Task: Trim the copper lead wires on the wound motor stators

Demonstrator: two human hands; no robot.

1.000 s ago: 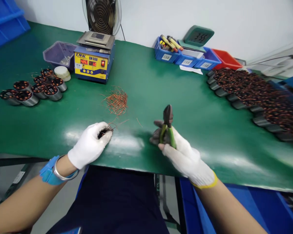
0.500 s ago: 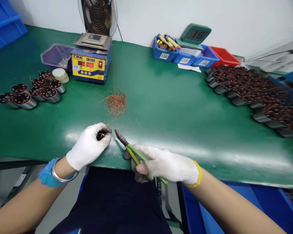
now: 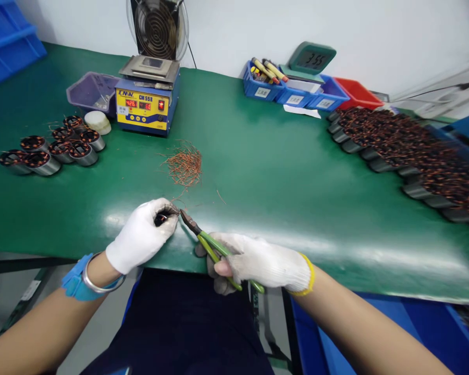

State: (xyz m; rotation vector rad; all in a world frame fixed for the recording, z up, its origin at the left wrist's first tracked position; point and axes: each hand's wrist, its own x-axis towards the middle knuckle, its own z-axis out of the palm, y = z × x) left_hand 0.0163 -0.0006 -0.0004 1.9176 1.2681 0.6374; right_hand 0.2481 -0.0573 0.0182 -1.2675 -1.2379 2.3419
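My left hand, in a white glove, is closed around a wire-wound motor stator. Only a dark, coppery part of it shows through the curl of the fingers. My right hand, gloved too, grips green-handled cutting pliers. Their dark jaws point up and left and meet the fingertips of my left hand. Whether the jaws hold a wire is too small to tell. Just beyond my left hand lies a pile of copper wire offcuts, with one loose strand to its right.
Several wound stators stand at the left, and many more fill the right side. A blue and yellow heated unit with a fan behind it stands at the back, beside a purple bin. Blue tool boxes and a clock line the wall.
My right hand has moved slightly left, bringing the plier jaws from a small gap up to my left fingertips. The handles look closer together. My left hand stays in place.
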